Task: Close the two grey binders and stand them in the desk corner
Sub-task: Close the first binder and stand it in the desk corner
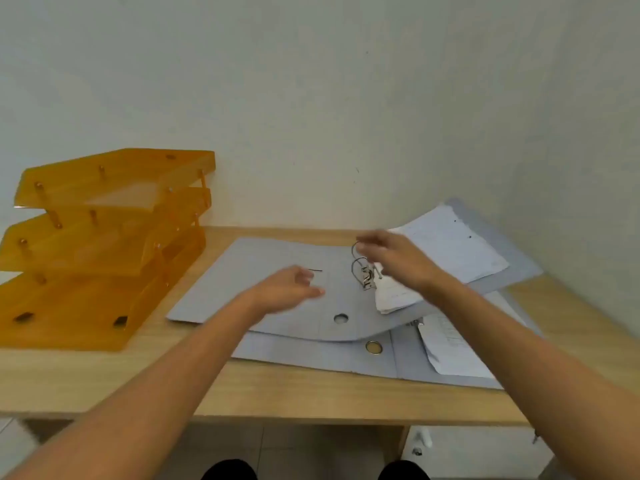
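Observation:
Two grey binders lie open on the wooden desk (294, 386), one across the other. The upper binder (249, 271) shows its metal rings (362, 268) and a stack of white sheets (453, 247) on its right half. The lower binder (311, 355) sticks out beneath it, with a round spine hole and papers at its right. My left hand (291, 285) hovers over the upper binder's left cover, fingers apart, holding nothing. My right hand (391, 258) is just above the rings, fingers loosely spread and blurred.
An orange three-tier letter tray (104, 244) stands at the desk's left. White walls meet in the corner behind the binders at the right. Below the desk's front edge are a tiled floor, my dark shoes and a white drawer unit (467, 448).

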